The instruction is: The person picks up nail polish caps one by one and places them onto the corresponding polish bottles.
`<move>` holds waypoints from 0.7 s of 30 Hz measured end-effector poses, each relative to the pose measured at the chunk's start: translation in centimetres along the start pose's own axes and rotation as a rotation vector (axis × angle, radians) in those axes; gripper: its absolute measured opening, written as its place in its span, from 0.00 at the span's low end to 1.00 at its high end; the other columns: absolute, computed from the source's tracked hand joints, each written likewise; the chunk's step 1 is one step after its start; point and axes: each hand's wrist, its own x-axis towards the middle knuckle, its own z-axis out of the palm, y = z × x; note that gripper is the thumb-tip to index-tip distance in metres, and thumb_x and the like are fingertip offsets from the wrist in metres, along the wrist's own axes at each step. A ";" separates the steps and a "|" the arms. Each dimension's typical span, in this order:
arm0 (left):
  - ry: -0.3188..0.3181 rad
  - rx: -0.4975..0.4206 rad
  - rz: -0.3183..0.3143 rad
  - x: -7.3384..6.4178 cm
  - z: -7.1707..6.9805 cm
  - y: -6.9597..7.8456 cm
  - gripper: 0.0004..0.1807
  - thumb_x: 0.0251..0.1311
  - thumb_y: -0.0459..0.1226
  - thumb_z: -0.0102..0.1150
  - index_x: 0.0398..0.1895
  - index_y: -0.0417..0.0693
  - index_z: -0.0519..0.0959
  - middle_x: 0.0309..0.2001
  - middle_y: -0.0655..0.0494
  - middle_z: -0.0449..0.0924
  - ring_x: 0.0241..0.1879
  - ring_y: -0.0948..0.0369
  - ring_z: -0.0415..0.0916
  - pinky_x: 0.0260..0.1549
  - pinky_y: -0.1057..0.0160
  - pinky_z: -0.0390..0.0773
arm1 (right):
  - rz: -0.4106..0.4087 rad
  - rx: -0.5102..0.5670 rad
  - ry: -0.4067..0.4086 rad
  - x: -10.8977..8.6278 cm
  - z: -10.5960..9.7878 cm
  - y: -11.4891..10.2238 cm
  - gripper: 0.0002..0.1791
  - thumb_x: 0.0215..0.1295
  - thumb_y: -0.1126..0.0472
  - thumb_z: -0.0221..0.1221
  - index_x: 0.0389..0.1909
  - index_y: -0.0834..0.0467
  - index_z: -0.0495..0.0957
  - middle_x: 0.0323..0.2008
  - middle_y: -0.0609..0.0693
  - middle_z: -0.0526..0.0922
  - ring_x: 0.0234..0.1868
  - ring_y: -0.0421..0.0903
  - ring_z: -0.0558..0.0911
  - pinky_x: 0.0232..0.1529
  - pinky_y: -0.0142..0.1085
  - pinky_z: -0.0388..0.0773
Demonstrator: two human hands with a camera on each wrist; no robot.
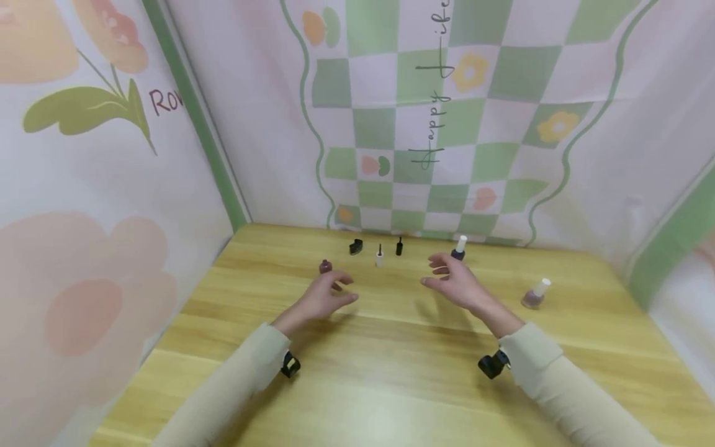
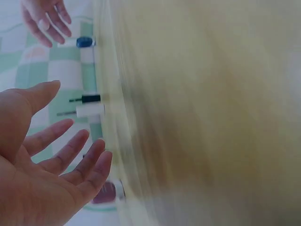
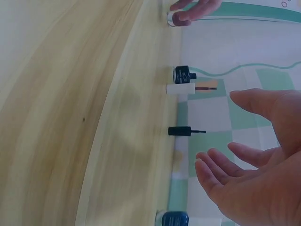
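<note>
My left hand (image 1: pixel 324 295) is held over the table with loosely bent fingers and nothing in its grasp. Just beyond its knuckles stands a mauve nail polish bottle (image 2: pixel 104 192) without its cap. My right hand (image 1: pixel 455 282) also holds nothing, its thumb and fingers spread apart. Behind it is a dark blue nail polish bottle (image 1: pixel 458 254) with a white cap, partly hidden in the head view. Between the hands, farther back, a white brush cap (image 1: pixel 380 259) and a black brush cap (image 1: pixel 399 249) stand with brushes pointing up. Left of them is an uncapped black nail polish bottle (image 3: pixel 181 74).
Another mauve nail polish bottle (image 1: pixel 533 298), white-capped, stands to the right of my right hand. The wooden table (image 1: pixel 357 372) ends against a checkered curtain (image 1: pixel 413 124) at the back, with a flowered panel (image 1: pixel 84 279) along the left. Small cameras sit on both wrists.
</note>
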 end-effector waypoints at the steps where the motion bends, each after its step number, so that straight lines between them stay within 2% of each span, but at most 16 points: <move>1: 0.009 0.005 -0.003 -0.2 -0.2 -0.3 0.26 0.67 0.42 0.66 0.64 0.38 0.75 0.62 0.45 0.78 0.57 0.47 0.77 0.56 0.49 0.81 | -0.004 -0.003 -0.003 0.1 0.2 -0.1 0.36 0.73 0.58 0.62 0.73 0.69 0.59 0.69 0.71 0.66 0.68 0.70 0.69 0.64 0.60 0.73; 8: 0.093 0.004 -0.073 -1.8 -2.3 -1.7 0.25 0.65 0.40 0.68 0.61 0.36 0.77 0.60 0.42 0.79 0.54 0.47 0.80 0.53 0.50 0.83 | -0.015 0.017 -0.042 1.5 1.6 -0.8 0.36 0.74 0.58 0.61 0.73 0.70 0.59 0.70 0.70 0.66 0.69 0.70 0.68 0.65 0.60 0.73; 12: 0.143 -0.002 -0.133 -2.3 -3.3 -2.2 0.26 0.63 0.39 0.70 0.60 0.34 0.77 0.57 0.39 0.80 0.51 0.46 0.81 0.51 0.50 0.84 | -0.003 0.020 -0.056 2.5 2.5 -0.9 0.36 0.73 0.58 0.61 0.73 0.70 0.59 0.70 0.69 0.66 0.69 0.68 0.68 0.66 0.59 0.72; 16: 0.179 0.008 -0.196 -2.1 -3.9 -2.7 0.30 0.61 0.39 0.72 0.63 0.34 0.75 0.55 0.39 0.80 0.50 0.46 0.81 0.50 0.50 0.84 | 0.007 0.025 -0.039 3.9 3.3 -0.9 0.37 0.73 0.58 0.61 0.74 0.69 0.58 0.70 0.68 0.67 0.69 0.67 0.69 0.67 0.58 0.71; 21: 0.192 -0.002 -0.227 -0.9 -4.0 -3.5 0.39 0.58 0.39 0.75 0.69 0.34 0.68 0.57 0.38 0.78 0.56 0.43 0.77 0.56 0.46 0.80 | 0.012 0.063 -0.026 5.8 4.2 -0.8 0.36 0.73 0.59 0.61 0.73 0.71 0.59 0.70 0.70 0.67 0.69 0.67 0.69 0.68 0.57 0.71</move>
